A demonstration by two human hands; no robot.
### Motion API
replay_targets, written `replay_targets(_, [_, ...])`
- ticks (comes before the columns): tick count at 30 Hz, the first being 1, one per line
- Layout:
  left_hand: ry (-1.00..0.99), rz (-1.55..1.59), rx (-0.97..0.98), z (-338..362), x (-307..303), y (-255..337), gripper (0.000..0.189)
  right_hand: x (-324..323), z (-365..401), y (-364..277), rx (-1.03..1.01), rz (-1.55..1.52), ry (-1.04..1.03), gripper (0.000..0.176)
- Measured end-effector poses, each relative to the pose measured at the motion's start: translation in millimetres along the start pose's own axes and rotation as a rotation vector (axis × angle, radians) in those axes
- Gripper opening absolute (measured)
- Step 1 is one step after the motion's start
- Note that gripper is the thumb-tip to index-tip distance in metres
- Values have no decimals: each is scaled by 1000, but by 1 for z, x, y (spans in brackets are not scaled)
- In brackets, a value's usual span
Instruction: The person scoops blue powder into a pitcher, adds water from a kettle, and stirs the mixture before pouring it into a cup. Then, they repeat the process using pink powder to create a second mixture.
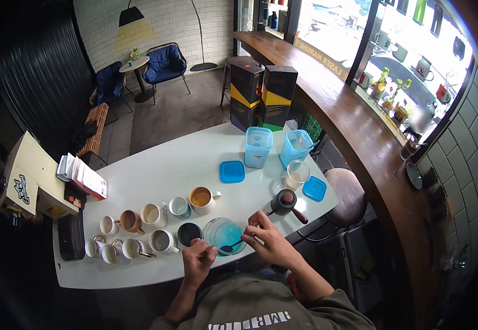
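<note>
A round clear glass container [206, 235] with bright blue liquid [229, 231] stands near the front edge of the white table. My right hand [272, 241] pinches a dark spoon [231, 247] whose end is in the container. My left hand [199, 258] is closed at the container's left side; what its fingers hold, if anything, is hidden. Just behind it is a dark-lined cup [189, 234]. Several mugs stand in rows to the left, among them a brown mug [131, 221] and a white mug with a golden-brown inside [201, 200].
A small dark pot with a wooden handle [284, 202] stands to the right. Behind it are a clear cup [297, 175], blue plastic tubs [258, 148], blue lids [232, 171] and tall black boxes [246, 91]. A cream machine [27, 181] occupies the left end.
</note>
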State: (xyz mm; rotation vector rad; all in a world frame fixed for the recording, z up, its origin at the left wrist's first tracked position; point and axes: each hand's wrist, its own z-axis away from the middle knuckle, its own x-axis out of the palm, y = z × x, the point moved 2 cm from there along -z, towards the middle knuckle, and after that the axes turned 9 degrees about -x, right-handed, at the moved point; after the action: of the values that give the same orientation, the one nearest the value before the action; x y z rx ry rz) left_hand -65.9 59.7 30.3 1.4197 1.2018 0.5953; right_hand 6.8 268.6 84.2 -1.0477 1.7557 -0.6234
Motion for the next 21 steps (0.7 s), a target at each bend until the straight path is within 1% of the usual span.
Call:
replay_targets(1, [1,-1,-2,0,-1,0,30,0,-1,0,1,-2,-2,14])
replay_targets(3, [4,-3,9,0,-1,-1,28,-1,-2,0,-13,149,5,15])
replay_targets(7, [11,-12,21,-1,-3,-3,29,-1,-4,-1,-46,63,-35,15])
replay_targets(9, [10,-12,-2,0,-3,0,29,-1,-5,-1,54,54,-28,14])
replay_targets(10, [10,-12,-2,-1,-3,0,29,-1,-5,0,54,53,-28,14])
replay_targets(12, [11,4,24,-1,-3,0,29,-1,-7,0,-25,103,-44,14])
replay_targets(16, [9,9,15,-1,-3,-2,30,0,-8,0,-9,8,-11,14])
replay_targets(18, [12,1,23,-2,-3,1,30,-4,-10,0,-26,144,-45,13])
replay_targets(19, [13,0,27,-3,-3,2,30,-4,-11,0,-30,145,-43,13])
replay_targets(21, [13,9,19,-3,-2,2,30,-4,-10,0,-29,-11,-55,13])
